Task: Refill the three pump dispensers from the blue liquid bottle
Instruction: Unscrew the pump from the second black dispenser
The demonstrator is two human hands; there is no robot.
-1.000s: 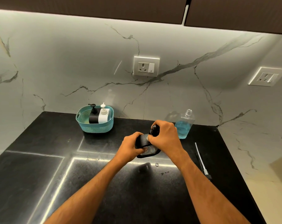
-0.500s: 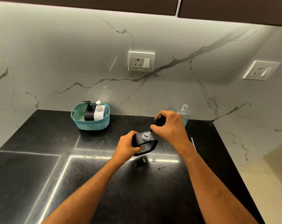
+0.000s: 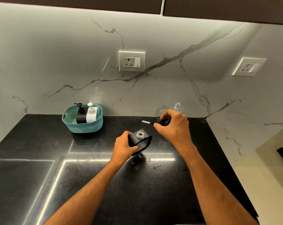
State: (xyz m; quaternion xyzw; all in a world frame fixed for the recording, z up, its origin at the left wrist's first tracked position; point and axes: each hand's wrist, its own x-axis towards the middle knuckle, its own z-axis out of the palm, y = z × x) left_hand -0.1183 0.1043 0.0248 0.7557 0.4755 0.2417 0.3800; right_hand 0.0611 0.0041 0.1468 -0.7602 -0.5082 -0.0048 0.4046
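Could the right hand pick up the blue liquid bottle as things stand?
Probably not yet: the right hand is gripping the removed pump head. The blue liquid bottle stands just behind it, nothing between them, so the path is free once it lets go.

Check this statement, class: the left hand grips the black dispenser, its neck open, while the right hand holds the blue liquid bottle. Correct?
Not quite. The head view shows the right hand holding the removed pump head, not the bottle. The left hand does grip the open-necked black dispenser.
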